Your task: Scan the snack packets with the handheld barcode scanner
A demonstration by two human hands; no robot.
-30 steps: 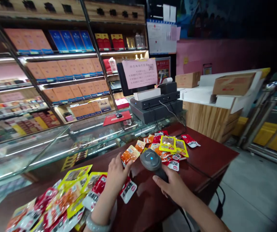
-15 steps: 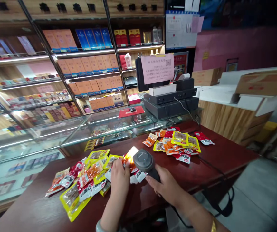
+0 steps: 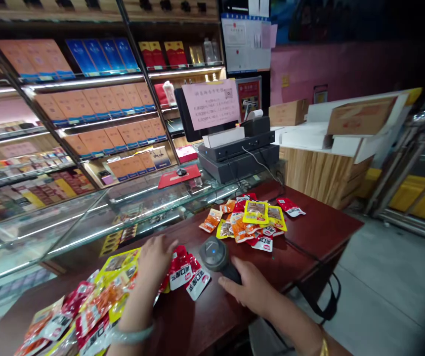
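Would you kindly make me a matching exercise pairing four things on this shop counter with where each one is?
Things:
1. barcode scanner
2. red packet
3. far snack pile
4. red mouse mat

Places:
A. on the glass showcase
B. gripped in the right hand
C. near the till
D. at the left hand fingertips

Pairs: 1-B, 2-D, 3-C, 4-A

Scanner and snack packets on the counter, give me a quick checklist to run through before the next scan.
1. Scanner gripped in right hand: ok.
2. Left hand on a packet: ok, it rests on the near pile.
3. Red packet lies in front of the scanner head: ok.
4. Barcode facing the scanner: cannot tell.
5. Far pile lies apart from the near pile: ok.
6. Scanner cable free of snags: cannot tell.
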